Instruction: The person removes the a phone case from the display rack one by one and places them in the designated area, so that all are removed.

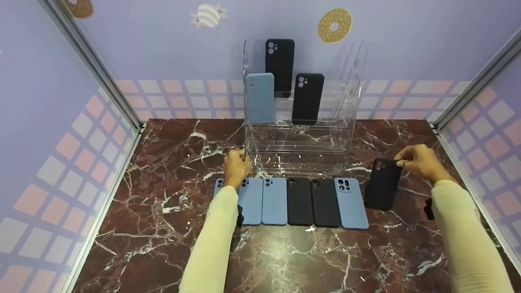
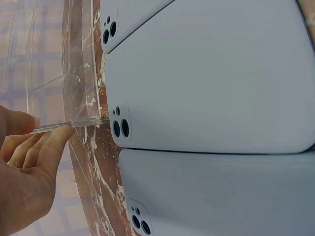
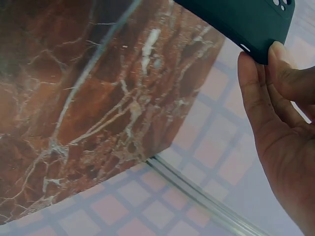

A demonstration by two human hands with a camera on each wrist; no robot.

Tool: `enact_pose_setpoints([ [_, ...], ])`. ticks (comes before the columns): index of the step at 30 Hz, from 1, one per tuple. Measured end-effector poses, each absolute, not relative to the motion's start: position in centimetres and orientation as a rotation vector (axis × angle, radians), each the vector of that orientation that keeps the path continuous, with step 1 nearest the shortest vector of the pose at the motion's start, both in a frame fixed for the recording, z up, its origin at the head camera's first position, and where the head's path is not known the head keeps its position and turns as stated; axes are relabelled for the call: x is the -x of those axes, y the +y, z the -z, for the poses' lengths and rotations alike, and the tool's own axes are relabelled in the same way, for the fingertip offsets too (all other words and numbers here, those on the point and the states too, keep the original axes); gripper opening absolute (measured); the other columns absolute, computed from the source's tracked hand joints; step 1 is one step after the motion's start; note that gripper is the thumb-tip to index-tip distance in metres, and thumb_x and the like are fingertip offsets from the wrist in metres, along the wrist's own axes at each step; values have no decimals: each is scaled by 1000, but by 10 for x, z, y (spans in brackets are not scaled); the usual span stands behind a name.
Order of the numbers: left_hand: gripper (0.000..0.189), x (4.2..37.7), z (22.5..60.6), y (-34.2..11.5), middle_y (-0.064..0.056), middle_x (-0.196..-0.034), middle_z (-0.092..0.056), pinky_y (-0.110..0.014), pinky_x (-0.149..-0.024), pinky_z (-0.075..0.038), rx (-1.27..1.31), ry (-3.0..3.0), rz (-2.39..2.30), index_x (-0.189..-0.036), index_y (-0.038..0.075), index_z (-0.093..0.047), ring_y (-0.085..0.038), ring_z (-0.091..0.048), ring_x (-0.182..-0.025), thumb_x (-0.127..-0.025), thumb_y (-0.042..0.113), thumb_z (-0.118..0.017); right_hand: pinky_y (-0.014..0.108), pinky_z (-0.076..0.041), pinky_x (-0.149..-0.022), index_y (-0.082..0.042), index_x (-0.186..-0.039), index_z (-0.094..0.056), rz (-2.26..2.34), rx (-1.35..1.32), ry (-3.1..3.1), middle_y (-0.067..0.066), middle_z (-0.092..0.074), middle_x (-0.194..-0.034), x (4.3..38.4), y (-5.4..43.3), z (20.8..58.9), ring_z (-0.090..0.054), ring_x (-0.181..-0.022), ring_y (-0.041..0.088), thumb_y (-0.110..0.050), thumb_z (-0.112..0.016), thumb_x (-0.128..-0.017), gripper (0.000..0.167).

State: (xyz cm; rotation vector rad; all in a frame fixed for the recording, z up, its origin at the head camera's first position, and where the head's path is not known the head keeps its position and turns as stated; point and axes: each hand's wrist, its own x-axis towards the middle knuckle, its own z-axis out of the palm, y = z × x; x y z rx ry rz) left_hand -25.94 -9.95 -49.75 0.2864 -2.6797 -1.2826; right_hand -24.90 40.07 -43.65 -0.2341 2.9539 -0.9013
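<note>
My right hand [image 1: 419,162] pinches a black phone case [image 1: 382,185] by its upper corner, at the right end of a row of cases. In the right wrist view, thumb and fingers grip that case's corner [image 3: 236,22]. My left hand [image 1: 237,167] holds the lower left edge of a clear tiered display rack [image 1: 299,156], its side panel between thumb and fingers in the left wrist view. On the rack stand a light blue case [image 1: 260,97] and two black cases, one higher [image 1: 280,67] and one to the right [image 1: 308,97].
Along the marbled table [image 1: 163,244] lies a row of blue cases [image 1: 274,203] and black cases [image 1: 300,203], ending in a blue case [image 1: 352,203] with a larger camera cutout. Patterned walls [image 1: 171,40] with metal corner posts [image 1: 93,61] enclose the table.
</note>
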Motion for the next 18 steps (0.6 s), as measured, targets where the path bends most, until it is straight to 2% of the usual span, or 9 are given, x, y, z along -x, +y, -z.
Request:
enact_pose_setpoints([
  [3,25,259,497,-100,-7,-102,-77,-50,-93,-48,-295,-2681,1281,-113,12,-78,-31,-69,-100,-92,9,-66,25,-48,-63,10,-96,-70,880,253,2927,23,-71,-89,250,400,445,-63,-73,19,3,-71,-89,10],
  [6,27,259,498,-100,-9,-110,-76,-51,-96,-47,-294,-2688,1279,-117,11,-77,-34,-68,-107,-92,9,-66,28,-49,-63,11,-95,-70,871,267,2897,22,-71,-88,251,399,451,-62,-73,18,4,-70,-90,9],
  [10,24,258,498,-100,-9,-106,-76,-51,-94,-48,-286,-2683,1283,-114,10,-78,-34,-69,-101,-93,9,-66,30,-49,-63,12,-95,-69,877,273,2857,24,-70,-88,253,397,459,-63,-73,20,5,-69,-90,9],
  [14,26,259,497,-100,-10,-107,-76,-51,-94,-49,-282,-2680,1286,-116,11,-77,-34,-69,-99,-93,9,-66,33,-50,-65,13,-94,-68,888,272,2828,24,-70,-88,255,395,468,-63,-75,21,6,-70,-89,8],
  [18,23,259,498,-100,-8,-102,-76,-51,-93,-48,-288,-2688,1262,-112,10,-78,-34,-69,-101,-93,9,-66,33,-52,-66,13,-94,-69,920,249,2791,21,-70,-87,254,393,475,-62,-75,19,7,-69,-90,8],
])
